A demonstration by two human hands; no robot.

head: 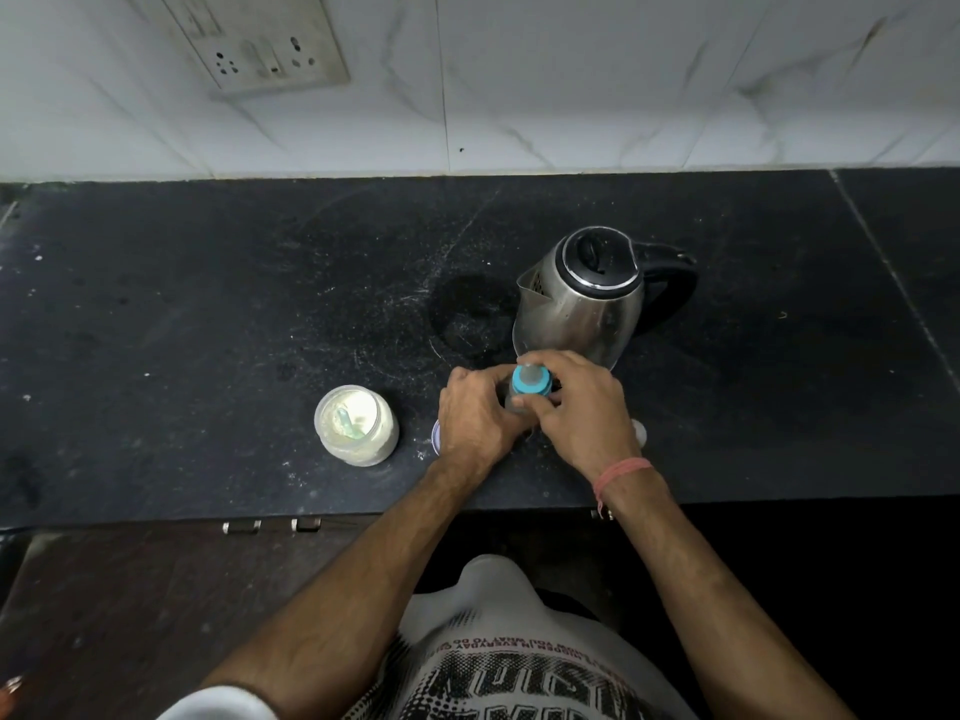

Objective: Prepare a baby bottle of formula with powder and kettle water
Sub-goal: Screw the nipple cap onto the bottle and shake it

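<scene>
Table (208,304): black stone, flecked with white specks. Wall tiles (571,96): white, grey marble veining. Kettle (576,304): brushed silver body, black lid and handle. Bottle collar (531,383): bright blue, nipple clear. Powder jar (357,424): clear, contents cream-white, pale green scoop inside. Wrist thread (621,472): pinkish red. Shirt (519,667): white, black print.

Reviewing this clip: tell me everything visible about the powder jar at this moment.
The powder jar is a small, round, clear container, glass or plastic by its look, standing upright on the dark counter left of both hands. It has no lid on; its mouth is open to the camera. Pale, cream-white powder fills much of it, and a light bluish-green scoop rests inside, partly sunk in the powder. Neither hand touches the jar, and it stands apart from the bottle and kettle.
</scene>
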